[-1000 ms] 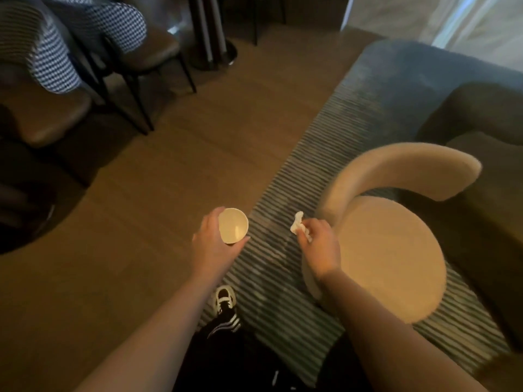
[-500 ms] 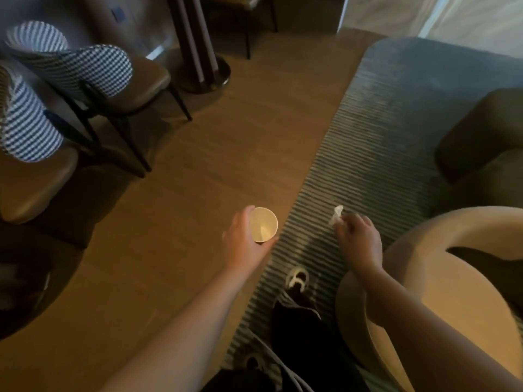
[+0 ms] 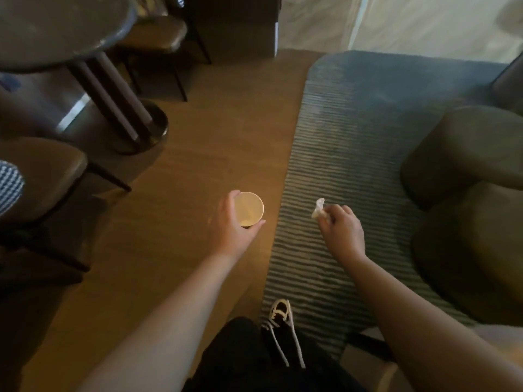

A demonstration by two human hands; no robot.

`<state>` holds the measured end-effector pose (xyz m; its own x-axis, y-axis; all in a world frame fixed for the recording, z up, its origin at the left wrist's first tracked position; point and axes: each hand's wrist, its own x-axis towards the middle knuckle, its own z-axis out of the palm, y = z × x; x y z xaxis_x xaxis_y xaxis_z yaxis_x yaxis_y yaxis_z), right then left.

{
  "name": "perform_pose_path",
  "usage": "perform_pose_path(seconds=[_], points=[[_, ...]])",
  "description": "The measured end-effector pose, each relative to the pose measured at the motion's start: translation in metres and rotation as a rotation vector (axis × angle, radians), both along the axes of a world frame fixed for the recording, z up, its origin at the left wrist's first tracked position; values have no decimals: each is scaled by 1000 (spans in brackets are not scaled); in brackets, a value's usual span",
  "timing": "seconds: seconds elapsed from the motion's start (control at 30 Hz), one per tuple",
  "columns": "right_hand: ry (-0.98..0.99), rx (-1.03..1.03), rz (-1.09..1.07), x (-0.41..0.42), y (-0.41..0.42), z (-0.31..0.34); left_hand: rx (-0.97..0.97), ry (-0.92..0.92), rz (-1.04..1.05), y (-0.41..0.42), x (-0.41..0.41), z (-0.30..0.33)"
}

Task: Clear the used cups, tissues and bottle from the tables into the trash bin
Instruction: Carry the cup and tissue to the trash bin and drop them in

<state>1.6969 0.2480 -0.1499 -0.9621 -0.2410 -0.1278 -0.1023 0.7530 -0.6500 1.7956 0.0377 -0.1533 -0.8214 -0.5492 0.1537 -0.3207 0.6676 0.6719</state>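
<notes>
Carrying step: the left hand [image 3: 232,222] grips a paper cup [image 3: 249,208], the right hand [image 3: 341,226] pinches a tissue [image 3: 318,207]; next, finding the unseen bin, perhaps toward 12 o'clock.

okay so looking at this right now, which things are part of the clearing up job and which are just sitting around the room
Part of the job:
paper cup, held in the left hand
crumpled tissue, pinched in the right hand

Just there:
round table
chairs
striped rug
dark armchair
No trash bin is in view.
</notes>
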Motion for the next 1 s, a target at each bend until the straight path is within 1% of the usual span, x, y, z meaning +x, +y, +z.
perform_pose_path(seconds=[0.13,0.27,0.43,0.5,0.67,0.83,1.0], points=[[-27,-35,-60,-84,-24,10,-2,9,-51,-29,-106,8],[-15,-38,-121,-175,-52,3,-25,23,-131,-61,-215,0],[-19,-45,-199,-312,-105,-16,-45,27,-218,-123,-371,-23],[-31,-52,-250,-372,-129,-18,-26,0,-276,-148,-440,-28],[-35,-57,-359,-502,-170,-2,-35,-33,-412,-194,-594,-9],[-20,-50,-468,-613,-179,4,-5,-55,-522,-199,-731,2],[-2,-15,-551,-737,-172,-12,16,-67,-592,-180,-871,-15]])
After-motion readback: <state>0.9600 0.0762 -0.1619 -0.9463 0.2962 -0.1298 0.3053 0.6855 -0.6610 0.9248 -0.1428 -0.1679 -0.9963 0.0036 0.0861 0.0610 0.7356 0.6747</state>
